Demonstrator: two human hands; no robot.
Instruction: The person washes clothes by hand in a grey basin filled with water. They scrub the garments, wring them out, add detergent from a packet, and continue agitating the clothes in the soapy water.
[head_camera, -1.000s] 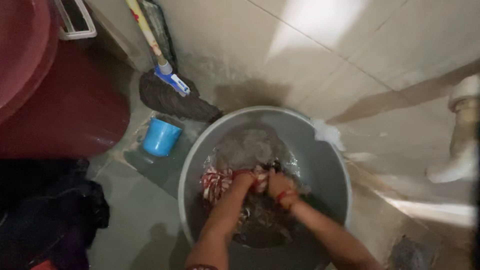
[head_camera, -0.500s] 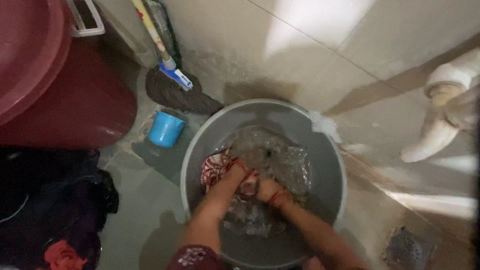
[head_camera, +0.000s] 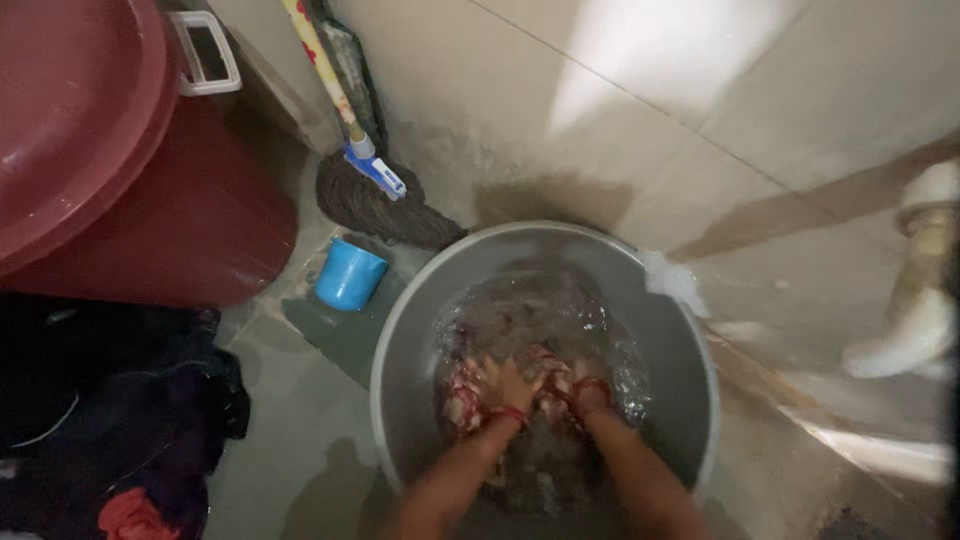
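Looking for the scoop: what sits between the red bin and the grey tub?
In the head view, a small blue mug stands on the wet floor between the red bin and the grey tub.

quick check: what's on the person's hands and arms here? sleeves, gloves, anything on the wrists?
No gloves. Left hand and right hand are bare, as are both forearms up to the frame edge, with no sleeves in view. Each wrist carries a thin red thread band. No watch or rings can be made out.
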